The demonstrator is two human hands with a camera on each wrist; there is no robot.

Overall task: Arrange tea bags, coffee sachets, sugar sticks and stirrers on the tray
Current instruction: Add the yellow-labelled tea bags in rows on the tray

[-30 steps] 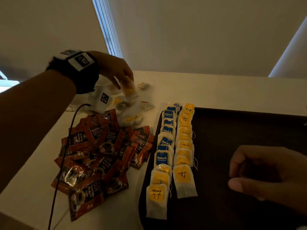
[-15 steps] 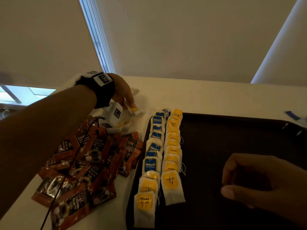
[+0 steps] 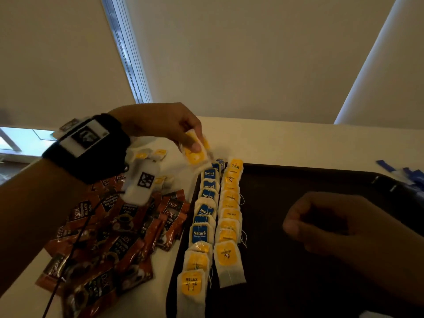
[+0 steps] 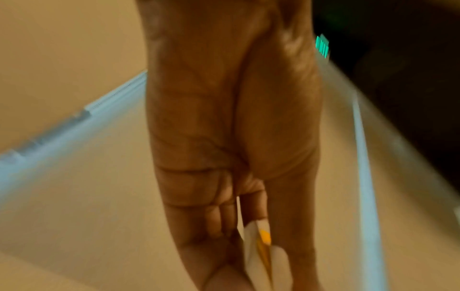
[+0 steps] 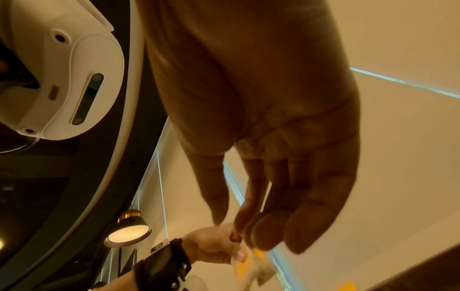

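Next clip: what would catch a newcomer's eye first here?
Two neat rows of tea bags run along the left edge of the dark tray. The left hand pinches a yellow-tagged tea bag above their far end. A loose heap of coffee sachets lies on the table left of the tray.

Plain cream walls [image 3: 263,53] fill the upper half of the head view, dim and evenly lit. At eleven o'clock a narrow window strip [image 3: 128,53] with a bead chain runs down between two wall panels. Another pale strip of daylight [image 3: 376,65] slants at two o'clock. At nine o'clock a bright window [image 3: 20,140] lets in cool light. A white counter [image 3: 298,143] spreads across the middle. In the right wrist view a lit pendant lamp [image 5: 128,229] with a brass collar glows at seven o'clock.
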